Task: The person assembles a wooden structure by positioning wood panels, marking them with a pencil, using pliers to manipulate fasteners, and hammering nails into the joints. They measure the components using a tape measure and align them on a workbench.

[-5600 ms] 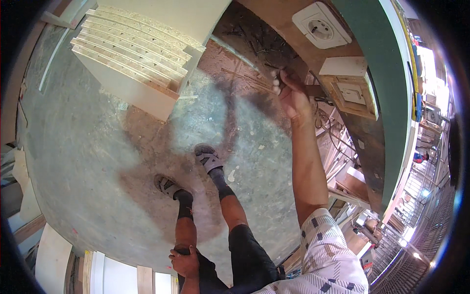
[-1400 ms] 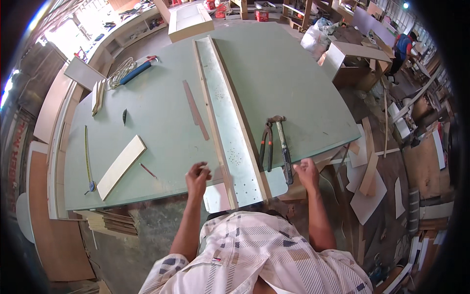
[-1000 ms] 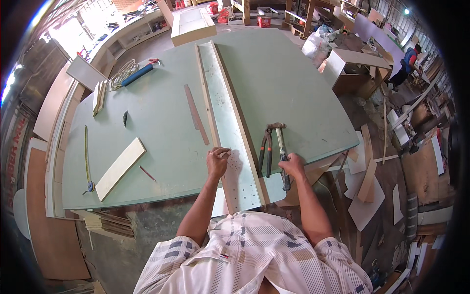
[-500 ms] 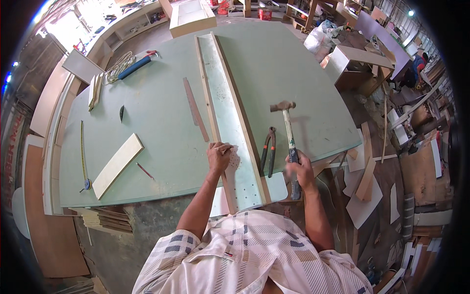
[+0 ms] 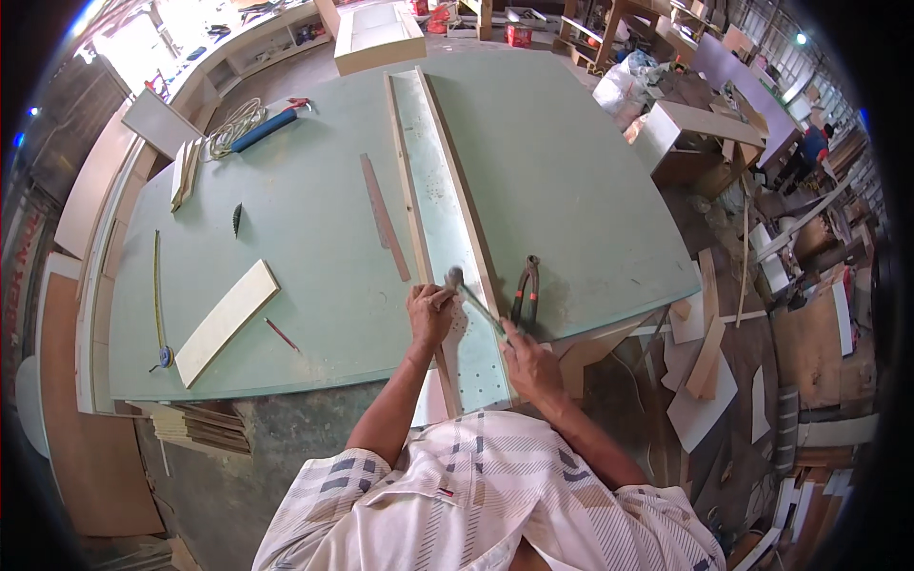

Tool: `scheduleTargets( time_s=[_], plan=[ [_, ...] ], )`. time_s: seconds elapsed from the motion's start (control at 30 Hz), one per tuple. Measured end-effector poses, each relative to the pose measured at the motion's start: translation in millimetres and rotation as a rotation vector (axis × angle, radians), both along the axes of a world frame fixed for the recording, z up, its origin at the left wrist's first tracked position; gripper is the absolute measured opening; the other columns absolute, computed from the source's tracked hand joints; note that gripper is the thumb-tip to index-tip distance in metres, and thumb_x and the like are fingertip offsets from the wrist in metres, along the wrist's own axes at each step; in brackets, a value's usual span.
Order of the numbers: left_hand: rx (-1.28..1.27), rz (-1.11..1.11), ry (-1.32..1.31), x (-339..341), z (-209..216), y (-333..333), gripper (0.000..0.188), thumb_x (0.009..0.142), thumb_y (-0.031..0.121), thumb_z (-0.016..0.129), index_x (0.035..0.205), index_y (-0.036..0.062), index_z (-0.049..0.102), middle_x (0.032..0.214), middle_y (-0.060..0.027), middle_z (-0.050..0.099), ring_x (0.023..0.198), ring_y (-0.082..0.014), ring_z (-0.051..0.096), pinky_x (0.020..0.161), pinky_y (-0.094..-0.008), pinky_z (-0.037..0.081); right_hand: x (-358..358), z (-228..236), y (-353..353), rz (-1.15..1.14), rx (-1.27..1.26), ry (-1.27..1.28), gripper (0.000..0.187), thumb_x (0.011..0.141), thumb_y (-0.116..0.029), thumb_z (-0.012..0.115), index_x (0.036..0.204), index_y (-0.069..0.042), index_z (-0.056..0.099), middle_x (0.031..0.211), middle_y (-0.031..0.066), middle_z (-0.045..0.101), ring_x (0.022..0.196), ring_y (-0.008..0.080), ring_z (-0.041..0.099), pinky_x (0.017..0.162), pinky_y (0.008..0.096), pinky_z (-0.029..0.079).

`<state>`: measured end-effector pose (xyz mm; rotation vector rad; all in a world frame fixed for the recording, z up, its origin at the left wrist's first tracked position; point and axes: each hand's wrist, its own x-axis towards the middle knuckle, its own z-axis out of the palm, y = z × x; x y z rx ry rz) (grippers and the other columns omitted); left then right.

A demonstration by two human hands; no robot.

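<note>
My right hand (image 5: pixel 531 365) is wrapped round the handle of a hammer (image 5: pixel 483 311). The hammer's head is over the left side of a long, pale channel-like panel (image 5: pixel 442 195), right beside my left hand (image 5: pixel 431 314). That left hand is closed in a pinch at the panel's left wooden strip (image 5: pixel 403 152); whatever its fingers hold is too small to make out. A second wooden strip (image 5: pixel 455 171) runs along the panel's right edge. Dark specks and small dots are scattered over the pale surface. Pincers (image 5: pixel 526 288) with orange-and-black handles lie just right of the panel.
On the green tabletop (image 5: pixel 581 171) lie a flat reddish strip (image 5: pixel 383 219), a pale board (image 5: pixel 228 324), a pencil (image 5: pixel 281 335), a tape measure (image 5: pixel 166 356) and a blue tool with a coiled cord (image 5: pixel 265 130). Offcuts (image 5: pixel 703 400) litter the right-hand floor. Another person (image 5: pixel 812 147) is far right.
My right hand has swung the hammer left and down, from right of the pincers to beside my left hand. The left hand keeps its pinch at the strip.
</note>
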<state>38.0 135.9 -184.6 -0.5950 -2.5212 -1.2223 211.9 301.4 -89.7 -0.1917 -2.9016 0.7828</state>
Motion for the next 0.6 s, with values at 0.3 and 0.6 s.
scheduleTargets(
  time_s=[0.3,0.6],
  plan=[
    [-0.003,0.000,0.050,3.9,-2.3,0.6,0.017,0.073,0.011,0.079,0.090,0.0127,0.079,0.091,-0.0005,0.070,0.097,-0.0260,0.060,0.092,-0.0418,0.044,5.3,-3.8,2.5,-0.038,-0.064,0.212,0.046,0.099,-0.028,0.057,0.143,-0.015,0.050,0.092,0.0214,0.067,0.072,0.0404,0.069,0.062,0.0487,0.055],
    [-0.029,-0.021,0.057,2.9,-6.3,-1.8,0.012,0.077,0.013,0.078,0.088,0.0160,0.079,0.092,0.0021,0.068,0.101,-0.0243,0.058,0.091,-0.0425,0.042,8.5,0.5,-2.2,-0.040,0.004,0.078,0.045,0.099,-0.025,0.058,0.142,-0.015,0.051,0.091,0.0195,0.067,0.075,0.0413,0.067,0.064,0.0490,0.054]
  ],
)
